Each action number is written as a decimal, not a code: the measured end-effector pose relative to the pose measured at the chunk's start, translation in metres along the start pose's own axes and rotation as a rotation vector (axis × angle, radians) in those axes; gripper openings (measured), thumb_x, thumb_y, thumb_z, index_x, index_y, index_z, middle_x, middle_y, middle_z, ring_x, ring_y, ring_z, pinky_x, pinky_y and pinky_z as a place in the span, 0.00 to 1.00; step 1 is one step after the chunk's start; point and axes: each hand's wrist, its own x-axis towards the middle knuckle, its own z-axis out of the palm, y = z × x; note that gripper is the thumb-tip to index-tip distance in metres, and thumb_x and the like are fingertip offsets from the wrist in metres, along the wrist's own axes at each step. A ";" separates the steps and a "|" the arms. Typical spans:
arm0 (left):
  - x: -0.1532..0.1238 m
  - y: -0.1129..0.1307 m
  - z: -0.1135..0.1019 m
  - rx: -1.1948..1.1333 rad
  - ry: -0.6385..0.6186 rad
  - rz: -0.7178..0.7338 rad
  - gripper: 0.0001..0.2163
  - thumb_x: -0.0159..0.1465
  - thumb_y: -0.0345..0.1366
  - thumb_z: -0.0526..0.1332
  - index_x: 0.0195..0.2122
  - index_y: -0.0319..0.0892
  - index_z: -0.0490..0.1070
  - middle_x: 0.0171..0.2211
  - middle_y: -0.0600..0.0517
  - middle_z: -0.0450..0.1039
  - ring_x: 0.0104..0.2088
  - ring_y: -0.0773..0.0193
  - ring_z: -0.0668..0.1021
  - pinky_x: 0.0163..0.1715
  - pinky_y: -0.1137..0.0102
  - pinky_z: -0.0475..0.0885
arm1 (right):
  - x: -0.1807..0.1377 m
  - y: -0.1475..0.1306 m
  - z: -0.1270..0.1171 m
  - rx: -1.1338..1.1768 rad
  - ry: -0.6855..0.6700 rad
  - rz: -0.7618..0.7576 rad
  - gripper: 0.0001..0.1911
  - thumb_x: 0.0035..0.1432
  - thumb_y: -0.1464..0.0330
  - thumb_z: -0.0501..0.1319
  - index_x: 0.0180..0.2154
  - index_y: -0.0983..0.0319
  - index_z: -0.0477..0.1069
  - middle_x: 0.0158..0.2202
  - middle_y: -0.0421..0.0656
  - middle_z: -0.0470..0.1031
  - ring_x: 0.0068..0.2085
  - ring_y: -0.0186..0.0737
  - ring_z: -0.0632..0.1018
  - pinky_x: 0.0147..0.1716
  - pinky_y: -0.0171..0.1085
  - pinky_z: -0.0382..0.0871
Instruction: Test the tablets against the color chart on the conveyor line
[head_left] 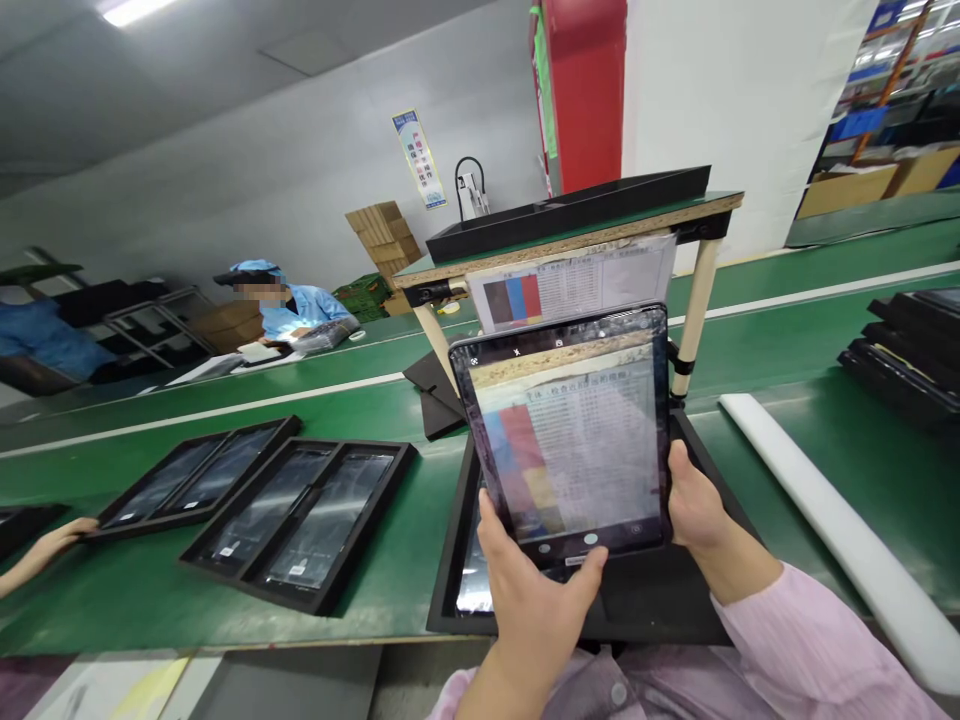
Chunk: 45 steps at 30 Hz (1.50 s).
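Observation:
A black-framed tablet [570, 440] is held up between my two hands, its lit screen facing me. The screen shows a camera view of the printed chart behind it. My left hand [532, 590] grips the lower left edge, with the thumb by the bottom of the screen. My right hand [697, 500] is closed around the right edge. Beyond the tablet, a printed chart [577, 285] with coloured blocks hangs from a small raised shelf [577, 240]. Under the tablet lies a black foam tray [645, 600], partly hidden, with a glossy panel at its left.
Two black trays [326, 600] holding tablets lie on the green bench [397, 540] at left. A co-worker's hand [71, 530] touches the farther one. A white bar [825, 520] and stacked trays [900, 370] are at right. Another person [300, 310] sits across the bench.

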 end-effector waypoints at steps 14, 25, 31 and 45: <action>-0.001 -0.005 0.003 -0.012 -0.006 -0.020 0.54 0.53 0.53 0.69 0.72 0.39 0.36 0.68 0.30 0.49 0.66 0.35 0.61 0.56 0.46 0.70 | -0.001 0.000 0.003 -0.013 -0.022 0.016 0.42 0.43 0.34 0.62 0.45 0.60 0.78 0.50 0.51 0.79 0.62 0.55 0.69 0.61 0.52 0.64; -0.008 -0.011 0.007 -0.078 -0.068 -0.088 0.54 0.54 0.50 0.69 0.71 0.39 0.35 0.68 0.29 0.48 0.67 0.37 0.59 0.59 0.45 0.66 | -0.005 0.024 -0.012 0.018 -0.040 0.056 0.38 0.44 0.32 0.60 0.36 0.59 0.80 0.45 0.50 0.81 0.60 0.56 0.72 0.61 0.55 0.62; -0.013 -0.019 0.010 -0.080 -0.053 -0.051 0.55 0.53 0.49 0.70 0.71 0.39 0.34 0.68 0.28 0.47 0.67 0.36 0.58 0.59 0.44 0.65 | -0.007 0.030 -0.016 0.038 -0.045 0.062 0.37 0.44 0.33 0.61 0.35 0.58 0.79 0.47 0.50 0.80 0.62 0.55 0.69 0.62 0.55 0.61; -0.014 -0.019 0.009 -0.068 -0.027 0.023 0.53 0.56 0.49 0.68 0.71 0.39 0.33 0.68 0.28 0.46 0.67 0.35 0.57 0.60 0.41 0.62 | -0.010 0.035 -0.020 0.031 -0.015 0.081 0.36 0.43 0.33 0.62 0.34 0.58 0.79 0.45 0.49 0.81 0.59 0.55 0.72 0.62 0.55 0.61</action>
